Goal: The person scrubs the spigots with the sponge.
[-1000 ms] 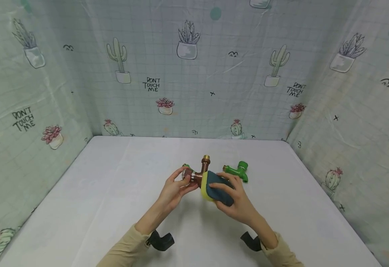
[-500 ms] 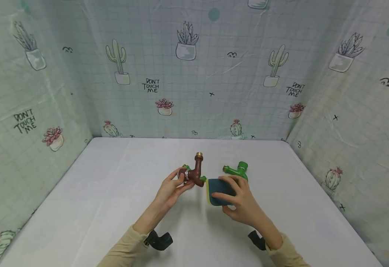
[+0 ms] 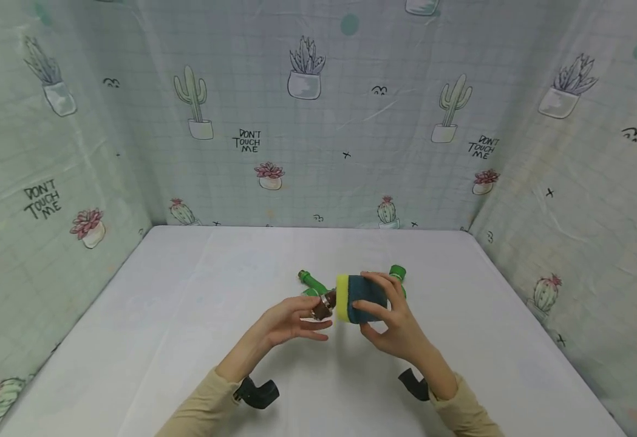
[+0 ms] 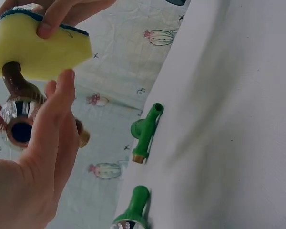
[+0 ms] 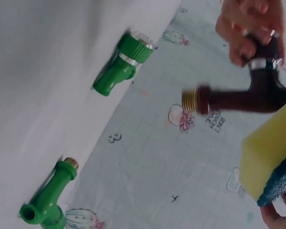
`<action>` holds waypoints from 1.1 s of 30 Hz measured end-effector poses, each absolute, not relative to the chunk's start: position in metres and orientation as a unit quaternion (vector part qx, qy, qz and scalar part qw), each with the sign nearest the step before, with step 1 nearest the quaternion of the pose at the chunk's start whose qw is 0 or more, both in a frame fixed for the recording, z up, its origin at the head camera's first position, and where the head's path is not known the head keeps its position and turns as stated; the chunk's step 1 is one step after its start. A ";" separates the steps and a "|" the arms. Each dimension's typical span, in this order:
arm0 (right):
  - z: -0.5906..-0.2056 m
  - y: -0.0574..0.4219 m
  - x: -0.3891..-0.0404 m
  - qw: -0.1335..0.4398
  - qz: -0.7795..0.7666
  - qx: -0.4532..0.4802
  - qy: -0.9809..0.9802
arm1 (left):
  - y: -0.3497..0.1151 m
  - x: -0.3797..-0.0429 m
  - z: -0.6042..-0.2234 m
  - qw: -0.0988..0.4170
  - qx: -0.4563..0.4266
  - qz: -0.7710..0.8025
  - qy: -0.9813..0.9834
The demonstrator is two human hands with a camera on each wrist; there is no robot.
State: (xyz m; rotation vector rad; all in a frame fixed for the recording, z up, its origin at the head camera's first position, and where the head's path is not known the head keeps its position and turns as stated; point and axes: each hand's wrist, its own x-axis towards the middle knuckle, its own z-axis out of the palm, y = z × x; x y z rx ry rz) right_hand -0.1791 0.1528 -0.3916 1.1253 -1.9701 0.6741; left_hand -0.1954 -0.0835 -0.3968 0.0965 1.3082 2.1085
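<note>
My left hand [image 3: 285, 325] grips a brown tap [image 3: 325, 304] by its knob end, some of its fingers stretched out below. A brass-threaded inlet shows on the tap [image 5: 233, 100] in the right wrist view. A yellow and blue-green scrub sponge [image 3: 368, 297] is pinched between thumb and fingers of my right hand [image 3: 400, 321]. In the left wrist view, the tap's spout meets the sponge's yellow face [image 4: 43, 52]. From the head, the sponge hides much of the tap.
Two green taps lie on the white table [image 3: 198, 315] beyond my hands: one green tap [image 3: 313, 282] behind the left hand, the other green tap [image 3: 398, 272] partly behind the right. A cactus-print cloth [image 3: 318, 121] walls the table's back and sides.
The sponge first came off the brown tap, then returned to it. My left hand has turned the tap, so its upright threaded end no longer shows from the head.
</note>
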 end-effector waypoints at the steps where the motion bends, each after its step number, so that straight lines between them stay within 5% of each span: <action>1: -0.391 0.154 -0.179 0.370 0.273 0.439 -0.772 | -0.085 -0.195 -0.398 0.340 0.054 0.790 0.507; 15: -0.410 0.172 -0.184 0.309 0.317 0.436 -0.784 | -0.098 -0.194 -0.386 0.365 0.140 0.769 0.506; 28: -0.413 0.199 -0.185 0.327 0.322 0.381 -0.803 | -0.136 -0.204 -0.365 0.120 0.081 0.678 0.721; 33: -0.416 0.200 -0.184 0.312 0.322 0.372 -0.813 | -0.149 -0.213 -0.369 0.095 0.043 0.696 0.710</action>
